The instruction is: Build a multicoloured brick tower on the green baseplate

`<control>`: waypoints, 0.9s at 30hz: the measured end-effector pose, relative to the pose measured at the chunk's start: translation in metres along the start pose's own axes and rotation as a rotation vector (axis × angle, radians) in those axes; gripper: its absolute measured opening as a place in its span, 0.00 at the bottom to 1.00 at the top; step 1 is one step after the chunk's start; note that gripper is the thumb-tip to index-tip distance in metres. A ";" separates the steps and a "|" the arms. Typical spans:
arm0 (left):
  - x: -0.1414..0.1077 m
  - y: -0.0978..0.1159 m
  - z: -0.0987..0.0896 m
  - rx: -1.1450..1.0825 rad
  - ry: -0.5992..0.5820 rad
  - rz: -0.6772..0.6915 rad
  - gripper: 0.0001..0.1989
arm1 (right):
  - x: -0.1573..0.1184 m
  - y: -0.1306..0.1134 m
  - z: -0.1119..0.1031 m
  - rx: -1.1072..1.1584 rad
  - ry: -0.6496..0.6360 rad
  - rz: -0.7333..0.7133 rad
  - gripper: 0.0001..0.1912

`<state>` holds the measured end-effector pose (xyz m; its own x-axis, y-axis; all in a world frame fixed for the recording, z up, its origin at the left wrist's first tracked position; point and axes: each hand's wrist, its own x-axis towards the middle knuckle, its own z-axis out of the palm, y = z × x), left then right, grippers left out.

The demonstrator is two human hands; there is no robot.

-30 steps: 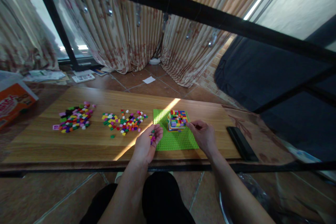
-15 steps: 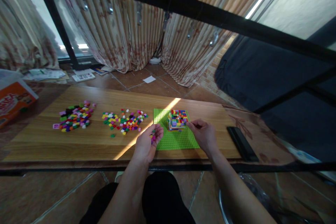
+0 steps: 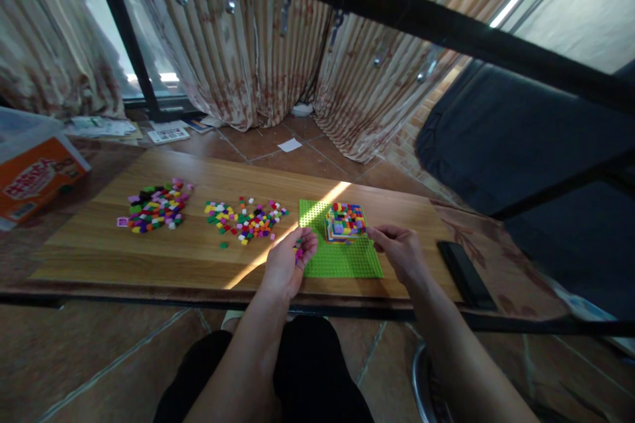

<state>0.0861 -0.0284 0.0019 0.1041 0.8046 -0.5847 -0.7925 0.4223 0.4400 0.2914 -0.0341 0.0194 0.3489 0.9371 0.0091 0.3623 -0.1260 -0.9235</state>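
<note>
A green studded baseplate [image 3: 342, 263] lies on the wooden table, and a boxy block of stacked multicoloured toy bricks [image 3: 346, 221] stands on its upper right part. My left hand [image 3: 286, 263] is cupped over the plate's left edge, its fingers curled round several small bricks [image 3: 298, 254], pink and purple among them. At the right side of the stack, my right hand [image 3: 403, 252] has thumb and forefinger pinched together, close to the stack's corner. Whatever sits between those fingertips is too small to make out.
Two loose brick piles lie left of the plate: a nearer one [image 3: 255, 221] and a farther one [image 3: 157, 207]. A plastic tub with an orange label [image 3: 42, 172] stands at far left. A black oblong object [image 3: 466, 274] rests at right. A dark bar [image 3: 397, 3] crosses above.
The view has shifted slightly, so the scene sits a little further right. Both hands keep about the same places by the plate; the right fingertips remain pinched beside the stack.
</note>
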 end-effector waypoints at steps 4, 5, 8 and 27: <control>-0.001 0.000 0.000 0.000 -0.012 0.012 0.07 | 0.001 0.000 0.001 -0.027 0.026 0.012 0.19; -0.001 0.000 0.000 0.000 -0.011 0.012 0.07 | 0.002 0.000 0.002 -0.047 0.033 0.006 0.19; -0.002 0.001 0.000 0.001 -0.006 0.004 0.07 | 0.003 0.000 0.002 -0.132 0.060 -0.020 0.19; 0.000 0.000 -0.001 0.003 -0.003 0.009 0.07 | 0.010 -0.001 0.003 -0.270 0.107 -0.033 0.22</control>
<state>0.0855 -0.0289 0.0019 0.0984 0.8094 -0.5789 -0.7915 0.4163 0.4475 0.2920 -0.0240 0.0197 0.4169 0.9044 0.0910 0.5871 -0.1916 -0.7865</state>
